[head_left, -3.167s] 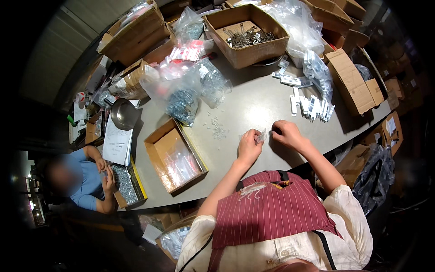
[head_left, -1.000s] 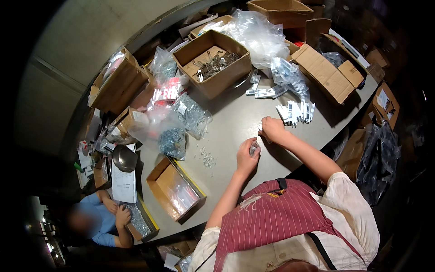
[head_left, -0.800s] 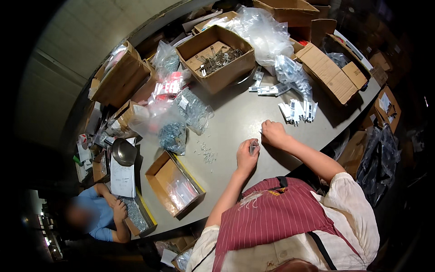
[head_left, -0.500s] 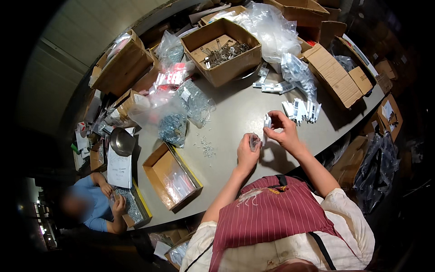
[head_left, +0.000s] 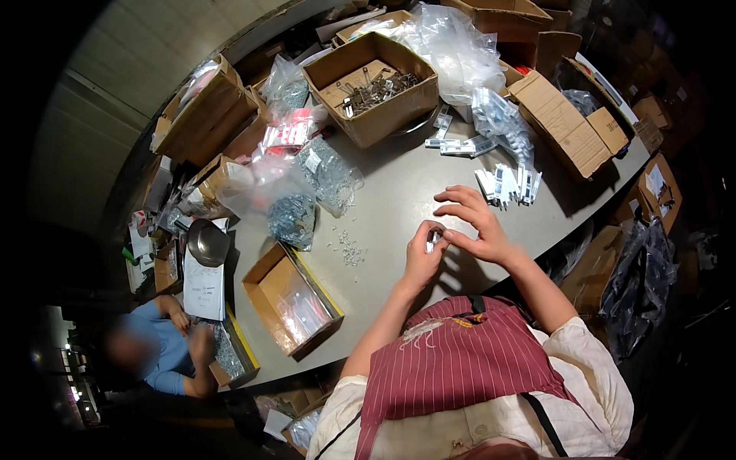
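Fingers of the left hand are holding a small whitish piece in a narrow curl, their tips nearly closing around it. In the head view, the right hand is facing it from the other side: its upper fingers are standing wide apart and gripping nothing, while its thumb is touching the piece or nearly so; I cannot tell which. That piece is sitting between the two hands, above the gray table and in front of the striped burgundy apron. The fingers are covering much of it, so its exact shape is staying unclear.

Slipping is looking like the likeliest trouble, since only a small hold is securing the piece; a push from the right thumb at a slant could be enough to tip it out. Tiny pale pins are lying loose to the left, and a dropped piece could be rolling among them. The left forearm is resting near them too, so a careless leftward sweep could be scattering them. Beyond the right hand, white strips are lying in a loose heap, where a hasty reach could be knocking some askew.
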Demonstrator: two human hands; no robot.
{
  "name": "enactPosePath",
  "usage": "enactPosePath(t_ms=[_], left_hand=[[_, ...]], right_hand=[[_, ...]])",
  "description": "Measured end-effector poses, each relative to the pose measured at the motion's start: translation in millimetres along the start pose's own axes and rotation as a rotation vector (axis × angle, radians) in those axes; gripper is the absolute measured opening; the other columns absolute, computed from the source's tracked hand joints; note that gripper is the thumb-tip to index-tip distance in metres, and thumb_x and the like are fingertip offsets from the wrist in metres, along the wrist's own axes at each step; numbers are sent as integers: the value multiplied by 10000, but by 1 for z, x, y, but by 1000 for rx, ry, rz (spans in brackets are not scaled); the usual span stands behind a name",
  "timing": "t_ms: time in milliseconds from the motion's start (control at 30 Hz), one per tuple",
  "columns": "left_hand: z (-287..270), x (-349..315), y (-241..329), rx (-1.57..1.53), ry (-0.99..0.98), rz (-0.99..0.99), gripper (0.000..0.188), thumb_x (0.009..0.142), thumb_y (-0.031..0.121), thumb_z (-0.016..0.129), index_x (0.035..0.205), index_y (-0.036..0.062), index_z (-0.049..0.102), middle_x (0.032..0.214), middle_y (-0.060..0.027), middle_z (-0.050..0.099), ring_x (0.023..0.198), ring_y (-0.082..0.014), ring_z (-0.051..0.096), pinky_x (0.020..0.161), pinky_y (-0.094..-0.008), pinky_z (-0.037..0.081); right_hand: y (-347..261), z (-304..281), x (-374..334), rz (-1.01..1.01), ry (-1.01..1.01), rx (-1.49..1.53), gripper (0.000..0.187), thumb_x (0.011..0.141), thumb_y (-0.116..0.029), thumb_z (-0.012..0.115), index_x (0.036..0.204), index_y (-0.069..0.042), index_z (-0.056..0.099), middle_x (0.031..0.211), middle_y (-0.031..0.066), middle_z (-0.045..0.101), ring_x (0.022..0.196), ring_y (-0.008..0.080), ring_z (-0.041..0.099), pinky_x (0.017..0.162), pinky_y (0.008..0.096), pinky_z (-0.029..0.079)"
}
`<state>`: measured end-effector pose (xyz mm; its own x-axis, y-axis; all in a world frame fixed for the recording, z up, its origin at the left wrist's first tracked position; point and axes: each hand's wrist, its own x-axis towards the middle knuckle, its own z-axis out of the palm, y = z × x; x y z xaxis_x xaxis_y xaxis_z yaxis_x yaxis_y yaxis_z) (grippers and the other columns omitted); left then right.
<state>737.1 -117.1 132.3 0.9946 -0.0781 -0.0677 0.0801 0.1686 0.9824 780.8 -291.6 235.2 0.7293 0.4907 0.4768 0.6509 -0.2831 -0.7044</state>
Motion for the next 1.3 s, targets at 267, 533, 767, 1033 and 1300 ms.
enactPosePath(t_ms=[267, 533, 767, 1033, 1300], left_hand=[[-29, -15, 59, -83, -363, -173, 332, 904, 101, 742, 1210, 3, 661, 1015, -16, 694, 937, -114, 651, 845, -273, 530], [-19, -46, 80, 21, 112, 156, 196, 981, 42, 698, 1153, -50, 723, 1023, -57, 754, 940, -95, 678, 845, -252, 541], [-11, -71, 97, -174, 332, 226, 73, 1004, 22, 650, 1019, -39, 686, 1051, -97, 738, 939, -132, 697, 835, -280, 561], [-24, -132, 125, 601, 654, 463, 65, 959, 46, 651, 976, 3, 696, 827, -126, 737, 735, -255, 731, 676, -341, 560], [-34, -213, 121, 981, 992, 462, 14, 933, 25, 676, 947, 27, 677, 827, -125, 718, 723, -326, 709, 647, -387, 554]], right_hand=[[-15, -9, 5, -102, -263, 78, 147, 930, -118, 683, 1034, -14, 679, 1149, 147, 686, 1052, 336, 667, 897, 414, 542], [-30, 0, 1, 37, -72, 123, 122, 906, -76, 742, 983, -8, 676, 893, 116, 678, 758, 242, 678, 694, 347, 540], [-46, 14, 3, 38, -51, 204, 137, 898, -71, 769, 947, 14, 672, 879, 101, 676, 769, 195, 675, 680, 312, 535], [-74, 53, 20, -214, -191, 200, 246, 883, -58, 749, 1091, 6, 635, 1016, 156, 673, 923, 313, 680, 779, 387, 546], [-124, 116, 32, -700, -424, 142, 248, 813, -21, 768, 1019, -11, 631, 971, 126, 638, 867, 308, 619, 777, 402, 512]])
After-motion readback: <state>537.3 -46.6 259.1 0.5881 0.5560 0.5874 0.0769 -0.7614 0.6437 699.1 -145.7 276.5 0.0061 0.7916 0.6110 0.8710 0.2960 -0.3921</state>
